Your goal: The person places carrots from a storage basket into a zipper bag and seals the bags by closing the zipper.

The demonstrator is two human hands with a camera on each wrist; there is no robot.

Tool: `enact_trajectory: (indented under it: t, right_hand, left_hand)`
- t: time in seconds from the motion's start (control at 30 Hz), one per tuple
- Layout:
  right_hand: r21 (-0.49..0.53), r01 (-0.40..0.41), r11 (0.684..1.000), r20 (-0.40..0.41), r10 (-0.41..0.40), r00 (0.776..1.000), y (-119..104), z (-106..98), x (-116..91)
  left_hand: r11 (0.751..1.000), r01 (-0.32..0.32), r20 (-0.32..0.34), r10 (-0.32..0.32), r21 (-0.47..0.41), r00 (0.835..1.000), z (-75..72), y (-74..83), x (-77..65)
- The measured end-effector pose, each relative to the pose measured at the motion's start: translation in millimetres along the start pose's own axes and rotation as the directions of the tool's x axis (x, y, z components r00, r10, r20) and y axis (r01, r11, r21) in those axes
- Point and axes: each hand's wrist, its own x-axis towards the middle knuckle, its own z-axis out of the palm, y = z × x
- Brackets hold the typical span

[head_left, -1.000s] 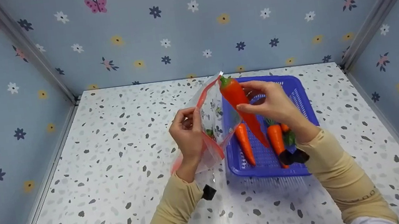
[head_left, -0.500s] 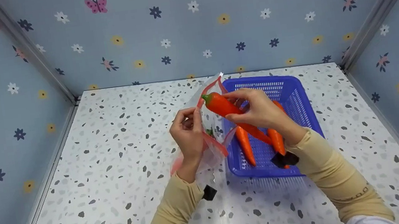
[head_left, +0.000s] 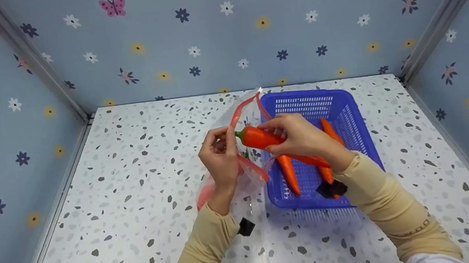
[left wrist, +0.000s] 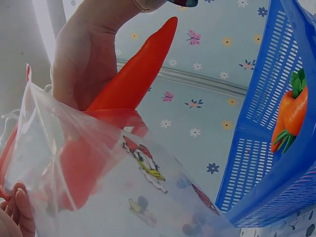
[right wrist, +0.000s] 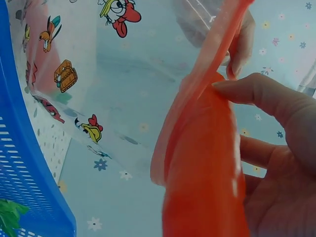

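Observation:
My left hand (head_left: 219,156) pinches the edge of a clear zip bag (head_left: 254,170) with a red zip strip and cartoon prints. Its mouth gapes toward the right. Between the thumb and fingers of my right hand (head_left: 301,136) is a large red chili pepper (head_left: 257,137) with a green stem. The stem end points left into the bag's mouth. Through the film in the left wrist view, the wide part of the pepper shows inside, while its tapered tip (left wrist: 155,52) sticks out. In the right wrist view, the red strip (right wrist: 173,133) lies along the pepper.
A blue perforated basket (head_left: 364,132) stands right of the bag, under my right hand. Orange carrots lie in it, one at the left (head_left: 289,178) and another at the right (head_left: 329,130). Flowered panels (head_left: 212,30) enclose the speckled table (head_left: 134,199).
My right hand has moved left and toward me with the pepper. The pepper has turned from steep to flatter, and its stem end has entered the bag's mouth. The left hand stays in place.

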Motion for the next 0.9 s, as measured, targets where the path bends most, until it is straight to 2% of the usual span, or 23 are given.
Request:
enact_trajectory:
  t: [0.13, 0.27, 0.37, 0.57, 0.77, 0.9]
  right_hand:
    - [-0.040, 0.018, 0.999, 0.020, -0.017, 1.000, 0, 3, 3]
    - [-0.077, 0.065, 0.995, 0.041, -0.062, 0.997, 0, 7, 6]
    - [-0.077, 0.100, 0.992, 0.027, -0.098, 0.995, -1, 10, 8]
    - [-0.032, 0.147, 0.989, -0.087, -0.149, 0.985, -8, 7, 5]
    - [0.008, 0.212, 0.977, -0.221, -0.205, 0.954, -10, 1, 0]
    - [0.048, 0.226, 0.973, -0.285, -0.203, 0.937, -4, -3, -1]
  left_hand:
    - [1.000, 0.003, -0.001, -0.003, -0.008, 1.000, 0.5, 0.8, -0.8]
    - [0.999, 0.034, 0.004, -0.034, -0.013, 0.999, 1.1, 2.3, -2.0]
    - [0.999, 0.053, 0.008, -0.053, -0.010, 0.999, 1.3, 2.9, -2.7]
    - [0.999, 0.037, 0.009, -0.037, -0.002, 0.999, 0.8, 1.0, -2.7]
    - [1.000, 0.008, 0.001, -0.008, 0.004, 1.000, -1.5, -0.1, -1.8]
    - [1.000, -0.009, -0.002, 0.009, 0.004, 1.000, -3.4, -1.1, -0.8]
